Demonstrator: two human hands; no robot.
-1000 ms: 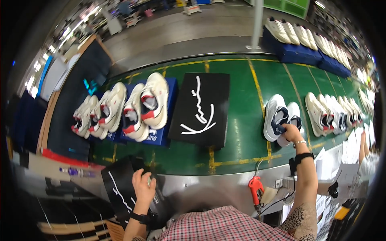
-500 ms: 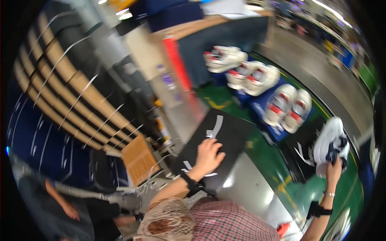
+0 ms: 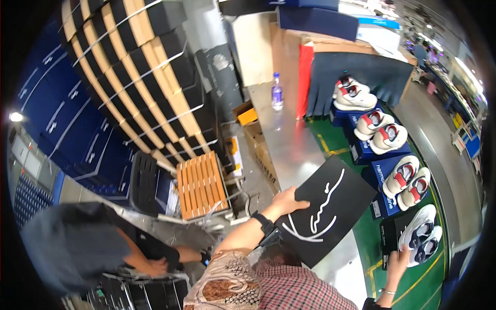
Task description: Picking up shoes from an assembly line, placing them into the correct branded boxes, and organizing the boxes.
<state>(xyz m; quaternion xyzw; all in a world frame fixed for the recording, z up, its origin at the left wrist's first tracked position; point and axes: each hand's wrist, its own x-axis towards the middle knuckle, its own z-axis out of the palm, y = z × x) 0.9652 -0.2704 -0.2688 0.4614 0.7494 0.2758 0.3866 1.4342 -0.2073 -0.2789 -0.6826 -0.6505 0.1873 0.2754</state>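
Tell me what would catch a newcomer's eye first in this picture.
Probably the flat black shoebox lid with a white scrawl at centre, under the person's left hand. To its right, pairs of white and red sneakers sit on blue boxes along the green belt, and the right hand reaches a white and navy pair. Upper left rises a slanted stack of bundled flat cartons.

1. Left hand (image 3: pixel 290 199): bare, black watch-like band on the wrist just behind the fingers.
2. Left upper arm: beige sleeve with a brown pattern.
3. Torso: red-and-white plaid shirt.
4. Right hand (image 3: pixel 397 262): bare, thin bracelet at the wrist.
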